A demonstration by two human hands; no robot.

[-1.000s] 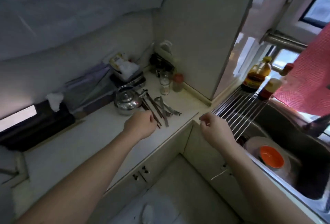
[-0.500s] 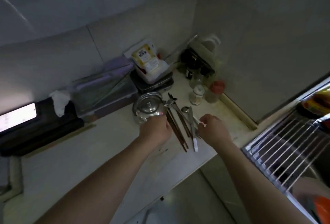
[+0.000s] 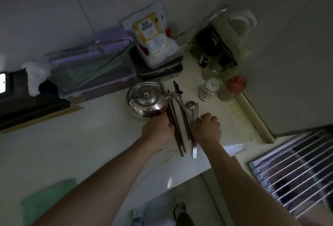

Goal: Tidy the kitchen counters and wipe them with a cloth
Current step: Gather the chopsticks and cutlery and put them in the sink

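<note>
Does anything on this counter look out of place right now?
Yes: loose chopsticks and metal cutlery lie scattered on the bare counter beside the kettle, not in any holder; both hands are on them.

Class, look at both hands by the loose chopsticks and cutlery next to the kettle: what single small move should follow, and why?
Probably sweep the two hands together to bunch the utensils. The left hand sits against the dark chopsticks beside the steel kettle, and the right hand is curled over the metal cutlery, which lies fanned out on the counter, so wiping there looks blocked.
</note>
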